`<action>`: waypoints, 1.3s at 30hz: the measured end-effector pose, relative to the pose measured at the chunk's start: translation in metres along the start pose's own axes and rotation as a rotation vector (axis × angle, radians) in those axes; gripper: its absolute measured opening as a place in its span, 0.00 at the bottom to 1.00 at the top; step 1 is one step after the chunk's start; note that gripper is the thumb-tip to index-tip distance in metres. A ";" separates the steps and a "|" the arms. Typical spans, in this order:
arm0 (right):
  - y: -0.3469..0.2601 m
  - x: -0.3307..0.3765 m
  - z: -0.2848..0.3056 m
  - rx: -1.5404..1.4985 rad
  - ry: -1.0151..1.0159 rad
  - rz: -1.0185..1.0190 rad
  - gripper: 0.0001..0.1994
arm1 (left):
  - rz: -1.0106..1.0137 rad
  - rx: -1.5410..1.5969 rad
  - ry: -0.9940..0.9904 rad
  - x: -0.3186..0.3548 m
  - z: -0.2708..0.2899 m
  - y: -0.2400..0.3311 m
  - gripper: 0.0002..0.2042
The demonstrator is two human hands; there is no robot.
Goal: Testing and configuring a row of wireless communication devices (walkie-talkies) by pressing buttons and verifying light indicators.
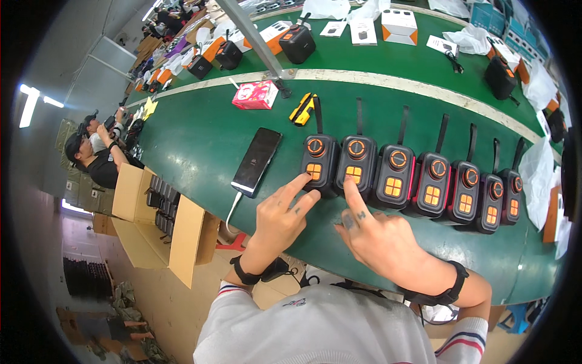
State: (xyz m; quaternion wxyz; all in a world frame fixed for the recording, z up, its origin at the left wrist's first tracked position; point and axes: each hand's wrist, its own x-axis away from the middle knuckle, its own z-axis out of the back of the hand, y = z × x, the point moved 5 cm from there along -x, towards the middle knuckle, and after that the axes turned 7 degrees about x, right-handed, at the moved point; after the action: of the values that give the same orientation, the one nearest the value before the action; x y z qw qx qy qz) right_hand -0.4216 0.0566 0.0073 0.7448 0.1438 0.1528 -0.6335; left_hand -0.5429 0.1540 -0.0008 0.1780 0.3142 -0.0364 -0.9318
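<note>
Seven black devices with orange buttons are lined up in a row on the green worktop [200, 139]. The first device [319, 162] is pressed by the left hand [280, 217] with an extended index finger, nothing grasped. The second device [356, 165] is touched likewise by the right hand [377, 238].

Both forearms come up from the lower edge, each with a black band at the wrist. The left hand [280, 213] is stretched forward with the index finger extended and the other fingers loosely curled. The right hand [376, 233] also points its index finger forward, palm down, and nothing is gripped.
</note>
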 end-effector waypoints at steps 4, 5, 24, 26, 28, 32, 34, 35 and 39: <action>0.000 -0.002 0.003 0.076 -0.031 0.018 0.09 | 0.009 -0.012 0.000 0.001 -0.003 -0.002 0.16; 0.001 -0.002 0.002 0.088 -0.044 -0.003 0.09 | 0.013 -0.021 -0.005 0.000 -0.003 -0.002 0.16; -0.002 0.001 -0.002 0.037 -0.094 0.007 0.11 | -0.023 0.020 0.013 0.003 -0.010 -0.002 0.09; -0.001 0.000 -0.003 0.035 -0.095 0.005 0.12 | -0.022 0.016 0.010 0.003 -0.010 -0.003 0.09; -0.001 -0.001 -0.003 0.030 -0.094 -0.001 0.12 | -0.029 0.023 0.012 0.003 -0.010 -0.005 0.09; 0.000 -0.003 -0.003 0.026 -0.109 0.001 0.12 | -0.049 0.033 0.022 0.001 -0.010 -0.007 0.10; 0.001 -0.003 0.000 0.056 -0.061 0.011 0.03 | -0.060 0.036 0.028 0.000 -0.010 -0.009 0.10; 0.002 -0.003 0.001 0.057 -0.057 0.013 0.03 | -0.090 0.064 0.040 -0.002 -0.009 -0.010 0.10; 0.002 -0.001 0.004 0.032 -0.094 -0.004 0.05 | -0.151 0.127 0.009 -0.006 -0.007 -0.014 0.11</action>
State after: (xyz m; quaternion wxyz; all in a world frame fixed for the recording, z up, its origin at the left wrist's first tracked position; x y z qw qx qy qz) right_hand -0.4198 0.0560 0.0118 0.7476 0.1253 0.1077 -0.6432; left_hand -0.5383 0.1701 -0.0056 0.0873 0.3310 -0.0711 -0.9369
